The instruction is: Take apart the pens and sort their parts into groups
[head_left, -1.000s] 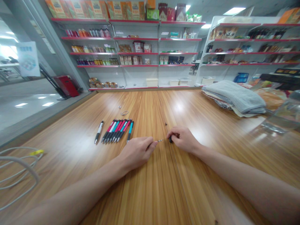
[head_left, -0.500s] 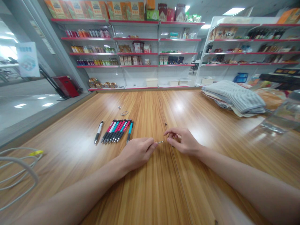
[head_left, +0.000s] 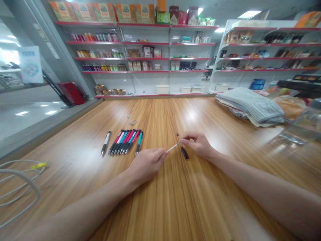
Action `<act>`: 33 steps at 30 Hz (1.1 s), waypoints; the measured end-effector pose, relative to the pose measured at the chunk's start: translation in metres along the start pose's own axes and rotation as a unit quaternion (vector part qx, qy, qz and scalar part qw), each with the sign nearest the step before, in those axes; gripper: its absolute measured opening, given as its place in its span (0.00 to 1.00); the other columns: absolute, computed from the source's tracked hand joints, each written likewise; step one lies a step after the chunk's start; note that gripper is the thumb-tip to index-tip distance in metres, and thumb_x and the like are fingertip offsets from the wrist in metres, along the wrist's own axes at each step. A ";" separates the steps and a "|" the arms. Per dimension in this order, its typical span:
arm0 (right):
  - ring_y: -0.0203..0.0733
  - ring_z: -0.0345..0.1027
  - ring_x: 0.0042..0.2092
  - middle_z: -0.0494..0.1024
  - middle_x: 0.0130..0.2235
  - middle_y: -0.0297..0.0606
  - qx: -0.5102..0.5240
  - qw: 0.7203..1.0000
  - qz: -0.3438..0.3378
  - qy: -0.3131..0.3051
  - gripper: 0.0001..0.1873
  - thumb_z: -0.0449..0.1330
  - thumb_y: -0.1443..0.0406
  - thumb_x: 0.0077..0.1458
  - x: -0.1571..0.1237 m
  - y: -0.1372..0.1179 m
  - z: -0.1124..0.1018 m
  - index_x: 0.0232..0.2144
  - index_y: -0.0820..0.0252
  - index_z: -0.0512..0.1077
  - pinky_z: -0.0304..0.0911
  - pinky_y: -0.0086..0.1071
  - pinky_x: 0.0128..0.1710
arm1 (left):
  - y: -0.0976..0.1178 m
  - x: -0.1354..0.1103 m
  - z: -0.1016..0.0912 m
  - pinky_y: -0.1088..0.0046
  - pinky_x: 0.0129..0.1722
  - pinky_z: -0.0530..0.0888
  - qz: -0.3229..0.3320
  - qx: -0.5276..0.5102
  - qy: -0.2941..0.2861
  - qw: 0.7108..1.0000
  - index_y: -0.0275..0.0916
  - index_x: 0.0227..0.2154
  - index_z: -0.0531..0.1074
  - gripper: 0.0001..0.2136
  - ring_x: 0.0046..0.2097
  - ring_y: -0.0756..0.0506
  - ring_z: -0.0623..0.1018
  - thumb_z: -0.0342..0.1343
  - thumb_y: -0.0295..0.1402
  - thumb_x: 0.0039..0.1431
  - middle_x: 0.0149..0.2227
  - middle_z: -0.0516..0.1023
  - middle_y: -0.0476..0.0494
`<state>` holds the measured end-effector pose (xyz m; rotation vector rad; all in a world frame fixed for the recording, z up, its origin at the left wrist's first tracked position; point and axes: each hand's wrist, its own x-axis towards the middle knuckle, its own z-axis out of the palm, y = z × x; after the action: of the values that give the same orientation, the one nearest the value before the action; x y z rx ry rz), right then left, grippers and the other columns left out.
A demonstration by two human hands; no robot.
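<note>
1. Now left hand (head_left: pixel 147 163) is pinching one end of a thin pen refill (head_left: pixel 173 147), fingers curled closed.
2. Right hand (head_left: pixel 198 144) is pinching the other end, just above the table (head_left: pixel 160 207).
3. Black pen barrel (head_left: pixel 184 153) is lying beside the right hand.

- The thin rod (head_left: pixel 173 146) runs between the left grip (head_left: pixel 147 164) and the right grip (head_left: pixel 198 145), held at each end.
- A short pen part (head_left: pixel 184 153) lies on the tabletop (head_left: pixel 163 207), just left of the right grip.
- A row of pens (head_left: pixel 126 140) lies left of and behind the left grip, with a lone pen (head_left: pixel 105 143) further left.
- A folded cloth (head_left: pixel 250 105) lies well behind and right of the right grip.
</note>
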<state>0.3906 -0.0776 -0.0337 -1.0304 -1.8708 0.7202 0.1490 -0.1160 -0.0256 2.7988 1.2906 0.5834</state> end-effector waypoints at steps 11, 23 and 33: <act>0.34 0.64 0.29 0.73 0.27 0.36 0.058 0.990 0.016 -0.129 0.17 0.61 0.54 0.51 0.013 0.007 -0.003 0.32 0.64 0.76 0.59 0.28 0.29 | -0.001 0.002 0.000 0.73 0.27 0.59 -0.010 -0.017 -0.006 1.000 0.40 0.26 0.63 0.16 0.28 0.50 0.71 0.38 0.38 0.67 0.25 0.71 0.49; 0.34 0.64 0.30 0.74 0.30 0.37 -0.133 0.991 -0.015 0.006 0.11 0.56 0.63 0.55 0.020 0.025 -0.012 0.33 0.61 0.78 0.58 0.28 0.31 | -0.005 -0.001 0.003 0.73 0.29 0.59 -0.029 -0.015 -0.002 0.999 0.39 0.24 0.59 0.16 0.28 0.50 0.70 0.38 0.38 0.67 0.24 0.69 0.50; 0.36 0.65 0.36 0.69 0.35 0.37 -0.170 0.982 -0.081 -0.011 0.08 0.59 0.68 0.54 0.019 0.038 -0.005 0.33 0.56 0.79 0.62 0.30 0.38 | -0.006 0.000 0.004 0.73 0.29 0.58 -0.037 -0.011 -0.004 0.999 0.39 0.25 0.60 0.16 0.28 0.50 0.71 0.38 0.39 0.67 0.24 0.70 0.50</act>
<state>0.4036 -0.0421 -0.0540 -1.0647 -2.1154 0.3226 0.1456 -0.1112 -0.0303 2.7190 1.3700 0.5783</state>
